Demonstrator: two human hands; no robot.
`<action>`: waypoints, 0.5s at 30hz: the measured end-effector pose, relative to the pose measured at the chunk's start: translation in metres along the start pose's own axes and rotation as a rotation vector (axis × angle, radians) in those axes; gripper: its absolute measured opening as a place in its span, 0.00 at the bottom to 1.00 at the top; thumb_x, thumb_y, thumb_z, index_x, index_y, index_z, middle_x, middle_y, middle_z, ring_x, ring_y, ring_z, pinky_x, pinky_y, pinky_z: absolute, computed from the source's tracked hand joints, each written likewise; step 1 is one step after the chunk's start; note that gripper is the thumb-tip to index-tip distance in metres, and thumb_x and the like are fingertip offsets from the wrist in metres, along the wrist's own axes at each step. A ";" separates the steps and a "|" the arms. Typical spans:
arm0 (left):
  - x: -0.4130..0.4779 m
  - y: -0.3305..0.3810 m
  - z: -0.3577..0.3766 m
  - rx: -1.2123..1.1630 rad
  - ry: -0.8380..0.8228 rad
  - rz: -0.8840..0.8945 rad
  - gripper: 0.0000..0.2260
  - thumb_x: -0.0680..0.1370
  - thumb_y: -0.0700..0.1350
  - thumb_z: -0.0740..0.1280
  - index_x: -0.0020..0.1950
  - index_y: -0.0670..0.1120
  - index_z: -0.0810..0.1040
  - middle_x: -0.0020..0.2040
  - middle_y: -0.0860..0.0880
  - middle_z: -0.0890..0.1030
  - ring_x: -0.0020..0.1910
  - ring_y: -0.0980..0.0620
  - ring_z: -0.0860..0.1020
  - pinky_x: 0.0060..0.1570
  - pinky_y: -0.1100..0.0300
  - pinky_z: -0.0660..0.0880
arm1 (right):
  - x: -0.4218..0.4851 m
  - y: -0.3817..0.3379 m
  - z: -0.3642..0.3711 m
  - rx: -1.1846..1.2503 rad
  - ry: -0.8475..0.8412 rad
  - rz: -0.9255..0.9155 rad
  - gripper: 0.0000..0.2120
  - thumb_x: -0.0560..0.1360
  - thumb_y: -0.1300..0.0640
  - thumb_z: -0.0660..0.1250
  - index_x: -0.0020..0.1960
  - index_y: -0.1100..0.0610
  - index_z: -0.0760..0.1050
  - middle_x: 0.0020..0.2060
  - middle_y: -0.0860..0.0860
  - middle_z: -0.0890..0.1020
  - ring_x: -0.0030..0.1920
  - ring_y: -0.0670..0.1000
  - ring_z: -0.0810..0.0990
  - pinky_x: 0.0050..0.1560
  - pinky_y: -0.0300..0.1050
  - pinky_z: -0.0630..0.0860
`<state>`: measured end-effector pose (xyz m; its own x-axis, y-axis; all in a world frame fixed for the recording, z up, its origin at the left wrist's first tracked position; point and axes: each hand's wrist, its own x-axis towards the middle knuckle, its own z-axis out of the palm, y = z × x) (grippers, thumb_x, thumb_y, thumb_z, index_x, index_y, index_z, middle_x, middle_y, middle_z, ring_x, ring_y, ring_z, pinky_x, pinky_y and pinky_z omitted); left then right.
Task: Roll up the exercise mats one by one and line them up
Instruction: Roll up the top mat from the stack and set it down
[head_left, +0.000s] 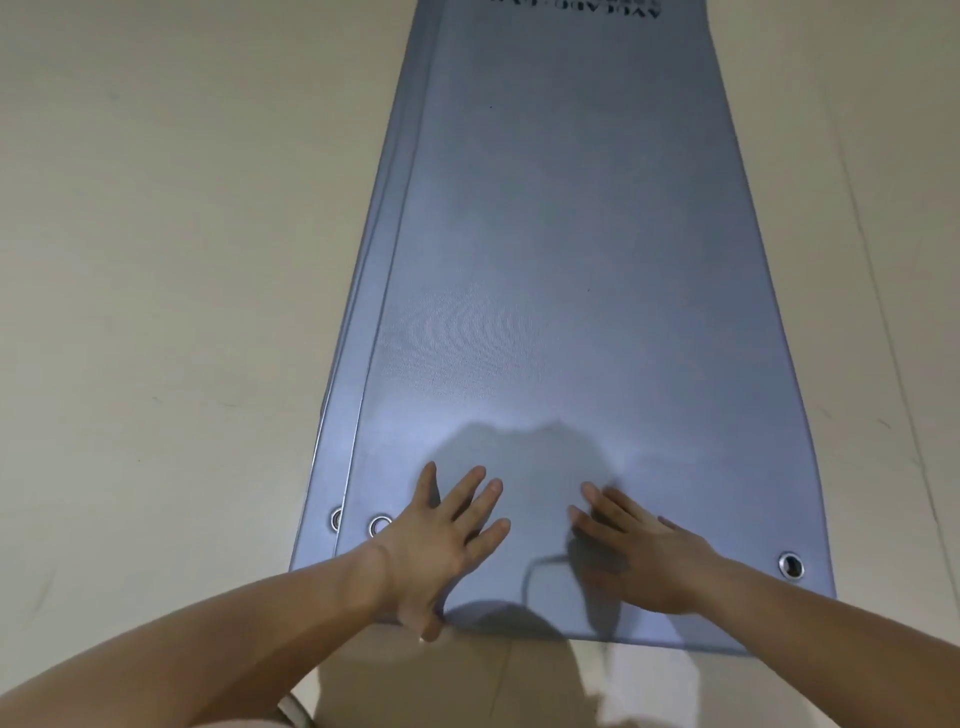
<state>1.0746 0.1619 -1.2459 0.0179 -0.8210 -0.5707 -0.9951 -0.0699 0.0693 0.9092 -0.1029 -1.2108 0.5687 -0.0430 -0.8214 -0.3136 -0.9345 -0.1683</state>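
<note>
Right now I have both palms down on the near end of the top mat (561, 260), low in the frame. My left hand (441, 540) lies with fingers straight and spread, thumb at the near edge; whether it hooks under I cannot tell. My right hand (639, 556) is flat too, fingers straight, gripping nothing. The mat's long axis runs away from my fingertips toward the top of the frame, so I judge the roll goes that way, both hands equally near. I count at least two stacked: a lower mat (332, 457) peeks out at left. Three eyelets (790, 565) show.
</note>
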 end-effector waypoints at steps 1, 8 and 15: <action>0.002 -0.004 -0.008 0.000 0.009 -0.004 0.61 0.66 0.68 0.75 0.86 0.43 0.45 0.84 0.31 0.39 0.82 0.26 0.38 0.68 0.20 0.45 | 0.003 0.003 -0.006 0.006 0.000 -0.001 0.36 0.81 0.32 0.53 0.81 0.32 0.36 0.75 0.30 0.28 0.78 0.36 0.31 0.83 0.54 0.48; -0.008 -0.032 -0.064 -0.097 0.015 0.211 0.33 0.66 0.67 0.61 0.60 0.43 0.75 0.53 0.42 0.77 0.51 0.38 0.78 0.34 0.56 0.65 | 0.003 -0.004 -0.059 0.346 0.078 -0.029 0.45 0.74 0.28 0.69 0.83 0.41 0.56 0.81 0.35 0.44 0.82 0.43 0.37 0.83 0.50 0.46; -0.027 -0.065 -0.153 -0.130 0.180 -0.116 0.16 0.83 0.57 0.57 0.59 0.49 0.78 0.54 0.43 0.83 0.51 0.36 0.81 0.46 0.51 0.75 | -0.041 -0.034 -0.110 0.361 0.018 -0.113 0.32 0.62 0.34 0.82 0.64 0.37 0.79 0.55 0.35 0.81 0.50 0.31 0.79 0.53 0.31 0.73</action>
<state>1.1537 0.1018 -1.1100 0.1596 -0.8899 -0.4272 -0.9647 -0.2324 0.1237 0.9802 -0.1081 -1.1113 0.6271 0.0441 -0.7777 -0.4942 -0.7492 -0.4410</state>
